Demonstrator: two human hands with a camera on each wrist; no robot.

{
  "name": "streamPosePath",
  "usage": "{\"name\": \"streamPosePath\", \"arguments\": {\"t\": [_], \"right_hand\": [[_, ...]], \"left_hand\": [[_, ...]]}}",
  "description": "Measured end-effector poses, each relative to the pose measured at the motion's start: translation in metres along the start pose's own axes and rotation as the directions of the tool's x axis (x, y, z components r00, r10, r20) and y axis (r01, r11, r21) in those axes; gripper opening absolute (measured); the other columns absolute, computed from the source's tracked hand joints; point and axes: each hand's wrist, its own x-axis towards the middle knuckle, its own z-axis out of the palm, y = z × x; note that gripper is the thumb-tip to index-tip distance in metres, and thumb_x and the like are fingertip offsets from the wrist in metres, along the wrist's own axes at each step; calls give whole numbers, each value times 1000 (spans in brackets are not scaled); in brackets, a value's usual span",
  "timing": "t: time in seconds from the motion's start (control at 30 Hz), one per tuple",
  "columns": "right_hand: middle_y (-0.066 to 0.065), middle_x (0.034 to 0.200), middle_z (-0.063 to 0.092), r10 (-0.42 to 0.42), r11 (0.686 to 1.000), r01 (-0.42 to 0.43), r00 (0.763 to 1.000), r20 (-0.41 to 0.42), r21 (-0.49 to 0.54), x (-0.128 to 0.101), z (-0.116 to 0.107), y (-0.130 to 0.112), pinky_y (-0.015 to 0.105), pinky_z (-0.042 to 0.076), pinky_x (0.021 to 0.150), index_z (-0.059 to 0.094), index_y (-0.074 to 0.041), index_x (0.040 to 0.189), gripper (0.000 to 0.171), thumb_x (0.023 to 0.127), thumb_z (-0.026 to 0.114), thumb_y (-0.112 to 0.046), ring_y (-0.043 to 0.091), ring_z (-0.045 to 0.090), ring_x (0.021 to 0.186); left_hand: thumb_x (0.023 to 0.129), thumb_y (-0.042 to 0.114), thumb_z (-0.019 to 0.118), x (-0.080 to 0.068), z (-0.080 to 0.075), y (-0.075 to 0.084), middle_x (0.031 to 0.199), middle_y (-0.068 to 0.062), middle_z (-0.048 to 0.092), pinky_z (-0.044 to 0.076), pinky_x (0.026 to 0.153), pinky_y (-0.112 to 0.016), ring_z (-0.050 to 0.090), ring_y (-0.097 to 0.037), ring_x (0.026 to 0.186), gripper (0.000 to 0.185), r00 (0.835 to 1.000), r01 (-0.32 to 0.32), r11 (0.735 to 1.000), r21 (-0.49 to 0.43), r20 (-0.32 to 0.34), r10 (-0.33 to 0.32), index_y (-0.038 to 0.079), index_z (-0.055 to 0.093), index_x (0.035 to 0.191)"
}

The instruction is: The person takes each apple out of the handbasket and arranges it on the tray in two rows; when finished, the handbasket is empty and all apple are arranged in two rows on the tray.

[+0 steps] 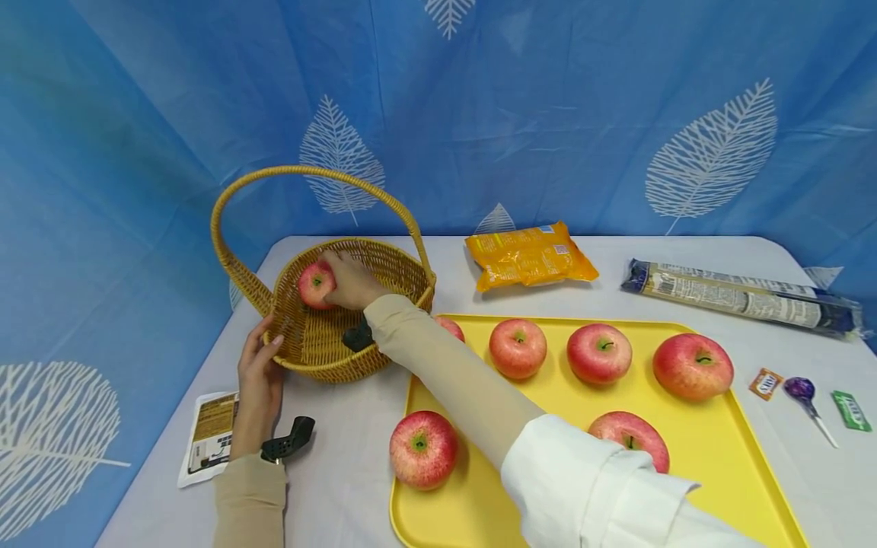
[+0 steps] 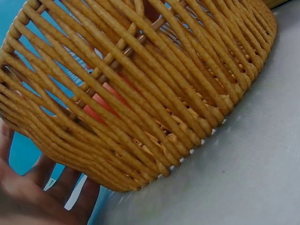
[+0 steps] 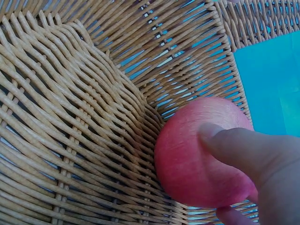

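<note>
Inside the wicker basket (image 1: 342, 371), my right hand (image 1: 352, 281) grips a red apple (image 1: 317, 286) near the far left wall. The right wrist view shows the thumb across the skin of the apple (image 3: 201, 154), which is close against the woven side (image 3: 84, 126). At the basket's left rim, my left hand (image 1: 259, 373) holds the edge, with fingertips at the rim by the foot of the handle. From the left wrist, the fingers of the left hand (image 2: 42, 187) reach behind the basket (image 2: 154, 93), and their tips are hidden.
A yellow tray (image 1: 760, 479) bears several apples, one at its near left (image 1: 423, 450); my right forearm crosses above it. Behind lie an orange packet (image 1: 530, 257) and a long wrapped pack (image 1: 740, 295). A lollipop (image 1: 802, 392) and small wrapped sweets are at right, a white-edged pouch (image 1: 211, 438) at left.
</note>
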Motion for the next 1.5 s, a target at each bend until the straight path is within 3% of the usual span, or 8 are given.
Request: {"name": "streamPosePath", "arguments": {"t": [0.17,0.43,0.63,0.8,1.2,1.37,1.5], "right_hand": [[10,137,32,32,999,-32,999,-2,19,0,0,-1,34,45,91,25,-25,142,76,80,68,-24,24,45,119],[14,131,30,59,998,-59,998,4,36,-2,1,-2,30,48,78,21,-24,144,84,77,71,-28,24,53,106],[13,145,21,60,997,-59,998,15,-44,-4,0,-1,38,42,95,19,-27,144,88,75,72,-35,31,39,126],[10,151,17,55,994,-49,997,54,-93,-3,2,0,44,32,105,16,-31,144,85,78,67,-39,37,25,134],[5,151,20,47,988,-27,990,133,-151,-6,3,1,46,29,106,24,-42,140,62,84,52,-49,33,22,137],[5,148,25,45,987,-24,990,132,-157,-6,4,2,44,32,104,28,-43,138,61,83,53,-50,30,27,135],[6,145,29,55,988,-37,991,123,-149,-5,6,2,43,39,97,30,-40,138,61,83,54,-51,30,39,126]], "left_hand": [[92,16,44,0,0,0,146,4,21,10,114,-40,23,-14,134,45,1000,-8,1000,4,6,8,16,37,137],[92,16,45,-1,-1,0,147,4,20,9,114,-40,21,-14,136,45,1000,-14,1000,10,12,14,17,37,137],[92,15,45,-1,-1,-2,147,4,20,10,114,-41,21,-14,135,46,1000,-15,1000,6,9,15,16,36,137],[92,16,45,-2,-1,-2,148,5,20,9,114,-41,20,-14,136,46,1000,-11,1000,3,7,11,17,36,138],[92,19,46,-1,-2,-3,148,5,19,8,114,-42,19,-15,137,46,1000,8,1000,15,-4,-8,20,37,137],[92,20,47,-2,-2,-4,149,7,19,7,114,-42,17,-16,138,47,1000,16,999,28,-9,-16,22,37,137],[92,19,46,-3,-3,-4,149,6,18,7,114,-42,17,-15,138,47,1000,10,1000,28,-2,-10,21,36,138]]}}
